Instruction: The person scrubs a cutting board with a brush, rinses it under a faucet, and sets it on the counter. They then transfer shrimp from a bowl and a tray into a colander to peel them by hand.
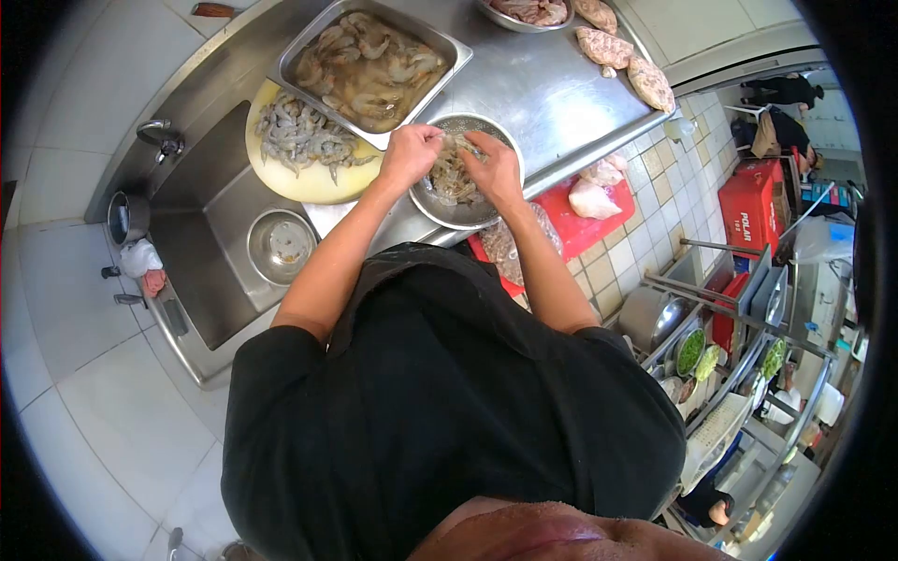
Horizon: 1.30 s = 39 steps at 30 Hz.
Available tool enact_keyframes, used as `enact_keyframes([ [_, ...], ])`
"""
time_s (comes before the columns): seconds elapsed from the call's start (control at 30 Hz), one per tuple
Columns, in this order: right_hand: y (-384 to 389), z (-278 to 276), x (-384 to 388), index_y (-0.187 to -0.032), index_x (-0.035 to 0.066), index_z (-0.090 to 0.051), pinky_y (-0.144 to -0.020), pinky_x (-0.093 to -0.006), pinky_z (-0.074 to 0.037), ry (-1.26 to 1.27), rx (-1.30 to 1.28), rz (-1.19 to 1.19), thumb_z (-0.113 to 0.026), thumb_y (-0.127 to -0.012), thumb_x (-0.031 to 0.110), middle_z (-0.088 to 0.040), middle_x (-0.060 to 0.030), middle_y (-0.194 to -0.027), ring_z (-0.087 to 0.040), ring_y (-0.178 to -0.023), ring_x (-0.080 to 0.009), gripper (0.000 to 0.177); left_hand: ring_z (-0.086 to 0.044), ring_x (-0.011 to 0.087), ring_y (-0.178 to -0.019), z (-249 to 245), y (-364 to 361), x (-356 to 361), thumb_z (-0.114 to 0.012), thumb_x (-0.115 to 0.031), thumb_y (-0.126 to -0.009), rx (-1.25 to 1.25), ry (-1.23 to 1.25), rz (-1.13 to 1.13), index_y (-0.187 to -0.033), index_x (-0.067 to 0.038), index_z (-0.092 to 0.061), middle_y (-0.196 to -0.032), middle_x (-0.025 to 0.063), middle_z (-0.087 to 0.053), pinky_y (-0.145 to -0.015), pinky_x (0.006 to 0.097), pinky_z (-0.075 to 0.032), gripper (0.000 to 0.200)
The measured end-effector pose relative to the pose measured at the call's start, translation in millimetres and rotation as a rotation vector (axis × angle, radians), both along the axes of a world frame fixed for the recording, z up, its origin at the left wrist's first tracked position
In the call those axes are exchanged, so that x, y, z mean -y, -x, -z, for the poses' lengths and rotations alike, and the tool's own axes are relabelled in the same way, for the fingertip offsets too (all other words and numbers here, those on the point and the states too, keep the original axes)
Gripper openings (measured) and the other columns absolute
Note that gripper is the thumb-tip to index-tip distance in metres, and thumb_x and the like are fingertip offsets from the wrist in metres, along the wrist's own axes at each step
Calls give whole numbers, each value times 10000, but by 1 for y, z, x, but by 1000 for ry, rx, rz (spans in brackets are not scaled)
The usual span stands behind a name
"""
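My left hand (410, 155) is closed, its fingers pinched together at the left rim of a metal colander (511, 140); whatever is between them is too small to make out. Over the colander's right side, my right hand (492, 170) has its fingers bent down at the shrimp pieces (452, 179) lying inside; its grip is partly hidden. Left of the colander, a pile of grey shrimp (297, 134) rests on a round cream board (271, 179). Behind that, a steel tray (456, 64) holds shrimp (374, 70) in brownish liquid.
The sink (220, 238) with a metal bowl (282, 247) is at left. Raw meat pieces (625, 64) lie at the counter's back right. Below the counter edge is a red board (572, 208) with bagged food. Shelving stands at right; people are in the background.
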State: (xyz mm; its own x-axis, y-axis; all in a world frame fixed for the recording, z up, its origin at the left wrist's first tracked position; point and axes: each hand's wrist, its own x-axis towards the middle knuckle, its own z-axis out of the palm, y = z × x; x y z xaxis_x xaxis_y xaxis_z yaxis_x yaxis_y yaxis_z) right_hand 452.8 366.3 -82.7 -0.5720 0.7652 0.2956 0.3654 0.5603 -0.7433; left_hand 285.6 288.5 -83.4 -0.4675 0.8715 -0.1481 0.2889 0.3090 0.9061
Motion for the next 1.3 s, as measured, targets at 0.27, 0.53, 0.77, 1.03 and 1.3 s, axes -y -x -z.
enact_keyframes([
  [0.27,11,-6,11,-976,0,-712,-719,-400,-551,-48,18,-92,-667,-806,93,-682,-212,-904,-672,-780,-372,199,-673,228,-666,-17,-12,0,-641,-216,-768,-191,83,78,-943,-17,-744,-750,211,-681,-661,319,-518,284],
  [0.53,10,28,-7,-911,-55,-698,-628,-333,-556,976,-269,50,-634,-826,56,-707,-88,-784,-701,-708,-181,154,-678,184,-748,8,-12,7,-601,-120,-889,100,-177,22,-1032,-7,-721,-852,140,-726,-709,306,-519,218],
  [0.77,-7,25,-8,-1208,-38,-637,-673,-268,-563,336,422,-38,-630,-886,81,-724,-101,-942,-707,-777,-155,343,-655,101,-820,23,-9,3,-542,-50,-926,45,-177,-43,-1149,5,-672,-931,93,-727,-745,266,-504,264],
  [1.03,2,13,-8,-1145,-20,-682,-688,-316,-544,753,-147,-89,-643,-893,114,-739,-125,-935,-699,-781,-170,288,-708,305,-877,20,-15,10,-541,-72,-891,76,-96,54,-1057,-16,-709,-961,216,-707,-811,367,-536,242],
  [1.3,2,0,1,-1050,-21,-713,-677,-317,-535,455,7,-32,-646,-882,118,-721,-177,-889,-698,-727,-192,229,-690,372,-873,13,-8,17,-570,-143,-839,-132,56,78,-987,-29,-737,-925,227,-699,-828,414,-537,251],
])
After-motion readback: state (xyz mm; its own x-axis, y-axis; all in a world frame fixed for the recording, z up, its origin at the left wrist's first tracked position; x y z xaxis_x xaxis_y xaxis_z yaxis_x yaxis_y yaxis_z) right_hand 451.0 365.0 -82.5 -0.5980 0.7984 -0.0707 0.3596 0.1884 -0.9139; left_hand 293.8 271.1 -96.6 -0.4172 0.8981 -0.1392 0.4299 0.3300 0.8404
